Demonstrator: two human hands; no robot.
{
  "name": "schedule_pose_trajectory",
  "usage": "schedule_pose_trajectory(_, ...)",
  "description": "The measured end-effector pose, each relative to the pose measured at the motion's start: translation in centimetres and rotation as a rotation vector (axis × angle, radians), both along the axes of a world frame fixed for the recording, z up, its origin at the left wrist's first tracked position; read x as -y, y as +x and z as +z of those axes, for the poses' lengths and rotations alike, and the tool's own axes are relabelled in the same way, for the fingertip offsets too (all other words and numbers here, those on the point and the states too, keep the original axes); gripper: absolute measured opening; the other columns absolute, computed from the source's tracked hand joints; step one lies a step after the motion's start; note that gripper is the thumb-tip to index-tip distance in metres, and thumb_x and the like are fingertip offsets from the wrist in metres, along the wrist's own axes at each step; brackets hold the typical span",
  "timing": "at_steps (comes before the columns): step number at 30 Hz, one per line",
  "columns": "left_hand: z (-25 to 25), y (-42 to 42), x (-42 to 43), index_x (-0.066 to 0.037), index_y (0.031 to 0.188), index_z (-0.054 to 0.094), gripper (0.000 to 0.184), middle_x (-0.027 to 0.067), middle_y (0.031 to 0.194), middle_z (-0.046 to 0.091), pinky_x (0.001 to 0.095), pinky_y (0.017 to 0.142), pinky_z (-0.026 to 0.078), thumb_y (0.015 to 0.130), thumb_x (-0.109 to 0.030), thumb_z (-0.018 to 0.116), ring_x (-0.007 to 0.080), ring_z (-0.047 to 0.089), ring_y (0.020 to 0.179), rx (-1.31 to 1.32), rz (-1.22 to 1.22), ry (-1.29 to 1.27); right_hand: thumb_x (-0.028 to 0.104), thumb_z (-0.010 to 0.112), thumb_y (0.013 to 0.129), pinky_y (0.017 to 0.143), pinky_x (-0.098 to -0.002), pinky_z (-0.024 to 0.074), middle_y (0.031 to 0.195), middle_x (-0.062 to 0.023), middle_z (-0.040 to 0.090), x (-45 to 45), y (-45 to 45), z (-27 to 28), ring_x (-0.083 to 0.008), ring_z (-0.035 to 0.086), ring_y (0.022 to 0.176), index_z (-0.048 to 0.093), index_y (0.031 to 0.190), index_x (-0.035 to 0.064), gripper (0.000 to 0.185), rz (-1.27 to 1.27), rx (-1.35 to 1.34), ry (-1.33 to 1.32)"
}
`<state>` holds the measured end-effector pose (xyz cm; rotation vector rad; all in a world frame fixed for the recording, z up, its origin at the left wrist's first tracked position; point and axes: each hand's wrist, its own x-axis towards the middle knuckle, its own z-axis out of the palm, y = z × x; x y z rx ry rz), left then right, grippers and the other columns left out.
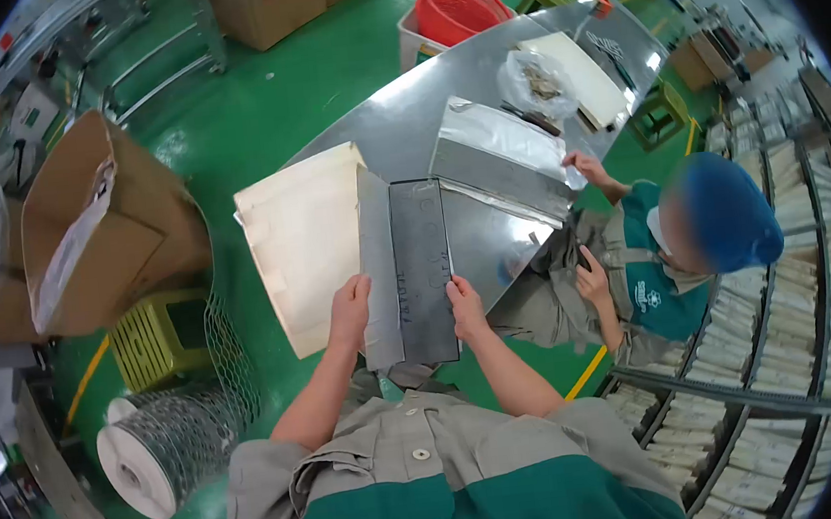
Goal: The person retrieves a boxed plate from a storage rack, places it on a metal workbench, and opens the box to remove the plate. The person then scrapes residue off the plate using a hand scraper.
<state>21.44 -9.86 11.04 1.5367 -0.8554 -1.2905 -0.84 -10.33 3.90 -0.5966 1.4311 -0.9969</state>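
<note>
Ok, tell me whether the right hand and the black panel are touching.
Touching. The head view shows it: the right hand grips the black panel at its right-hand edge, thumb against it, with no gap.

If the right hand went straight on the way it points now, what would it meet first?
The right hand would most likely meet the dark panel first, since it holds that panel's right edge. How far the surface beyond lies is unclear from this single view.
</note>
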Motion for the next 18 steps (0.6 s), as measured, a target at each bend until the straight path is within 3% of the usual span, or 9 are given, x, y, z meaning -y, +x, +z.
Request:
schedule_pose_trajectory(4,0.9,-3.1,2.1,0.004,0.080,0.053,0.032,0.0092,0.059,0.043,0.0332,0.054,0.038,0.093,-0.025,0.053,0.0131,0.039,0.058,0.140,-0.196,-0.050,0.014,0.058,0.092,0.082,-0.0263,0.0442,0.102,-0.0032,0.062,0.7,-3.0,-0.2,-0.0119,0.055,0.091,0.054,0.121,0.0040,0.031,-0.109,-0.088,-0.013)
schedule_pose_trajectory(6,2.2,-4.8,2.5,0.004,0.083,0.054,0.029,0.0080,0.063,0.049,0.0333,0.055,0.039,0.091,-0.023,0.055,0.0125,0.042,0.060,0.149,-0.285,-0.024,0.014,0.063,0.089,0.080,-0.0258,0.0438,0.097,-0.0015,0.063,1.4,-5.1,-0.2,-0.0116,0.055,0.089,0.059,0.116,0.0057,0.029,-0.085,-0.120,-0.001)
schedule_pose_trajectory(8,2.6,-6.4,2.3,0.003,0.085,0.055,0.024,0.0057,0.070,0.054,0.0317,0.057,0.041,0.089,-0.020,0.057,0.0120,0.046,0.064,-0.054,-0.241,0.102,0.016,0.068,0.086,0.077,-0.0246,0.0432,0.092,-0.0004,0.064,2.2,-6.7,1.0,-0.0106,0.056,0.085,0.066,0.107,0.0060,0.024,-0.059,-0.135,0.058)
schedule_pose_trajectory(9,2.3,-6.8,2.3,-0.002,0.085,0.057,0.016,-0.0008,0.072,0.051,0.0262,0.055,0.039,0.088,-0.017,0.058,0.0087,0.045,0.063,-0.062,-0.262,0.055,0.017,0.068,0.085,0.076,-0.0246,0.0434,0.091,-0.0003,0.064,2.5,-7.3,1.1,-0.0103,0.056,0.084,0.067,0.106,0.0057,0.024,-0.063,-0.145,0.054)
schedule_pose_trajectory(13,1.9,-7.5,1.8,-0.002,0.089,0.057,0.013,-0.0009,0.076,0.054,0.0251,0.058,0.040,0.088,-0.015,0.057,0.0089,0.048,0.065,-0.145,-0.293,0.122,0.015,0.069,0.083,0.071,-0.0242,0.0441,0.086,-0.0002,0.065,2.8,-8.5,1.1,-0.0095,0.056,0.079,0.069,0.104,0.0039,0.023,-0.044,-0.239,0.048)
schedule_pose_trajectory(15,1.9,-7.5,1.1,0.000,0.083,0.055,0.016,0.0017,0.070,0.051,0.0281,0.058,0.040,0.087,-0.015,0.058,0.0105,0.047,0.064,-0.139,-0.260,0.117,0.014,0.069,0.082,0.066,-0.0232,0.0440,0.081,0.0004,0.064,2.8,-8.1,1.0,-0.0082,0.055,0.073,0.069,0.102,0.0028,0.023,-0.049,-0.332,0.022)
schedule_pose_trajectory(18,-1.8,-7.2,0.5,0.001,0.088,0.056,0.016,0.0019,0.072,0.054,0.0271,0.058,0.039,0.087,-0.014,0.057,0.0098,0.048,0.065,-0.178,-0.243,0.072,0.015,0.069,0.082,0.064,-0.0230,0.0438,0.077,0.0013,0.063,2.4,-7.7,0.1,-0.0077,0.055,0.070,0.070,0.101,0.0033,0.023,-0.052,-0.389,-0.024)
